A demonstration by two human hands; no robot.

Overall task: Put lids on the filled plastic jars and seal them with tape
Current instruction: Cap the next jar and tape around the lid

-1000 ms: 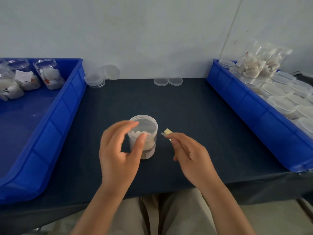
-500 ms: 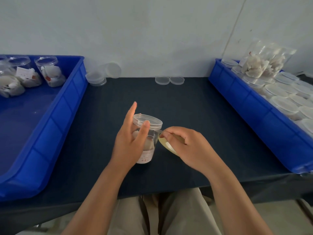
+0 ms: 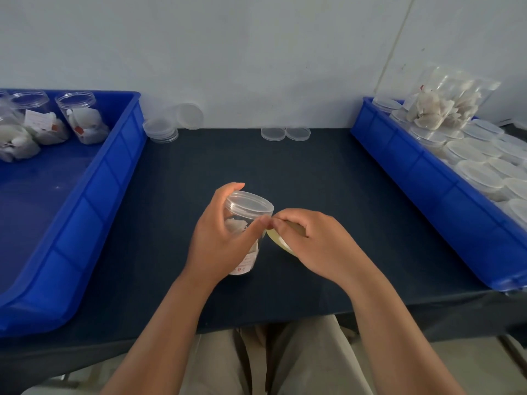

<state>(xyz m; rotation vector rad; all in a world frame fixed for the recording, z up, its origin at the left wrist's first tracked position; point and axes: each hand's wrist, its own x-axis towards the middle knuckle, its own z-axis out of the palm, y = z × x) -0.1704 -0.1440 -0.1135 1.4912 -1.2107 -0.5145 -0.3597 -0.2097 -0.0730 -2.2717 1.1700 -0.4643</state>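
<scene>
1. Fingers (image 3: 228,191) of the left hand (image 3: 219,238) were curled round a round clear plastic jar (image 3: 245,262), with the thumb laid just under the rim of the clear lid (image 3: 251,202) seated on it.
2. The jar was held tilted to the right over the middle of the dark blue cloth-covered table (image 3: 285,172); whether its base touched the cloth could not be told.
3. A pale yellow roll of tape (image 3: 281,243) was pinched in the curled fingers of the right hand (image 3: 316,246), just beside the jar.
4. Bare cloth was seen behind the jar, up to two loose clear lids (image 3: 285,134) at the far edge.
5. The left blue plastic tray (image 3: 114,178) and the right blue plastic tray (image 3: 427,189) were set along the sides, well apart from the hands.
</scene>
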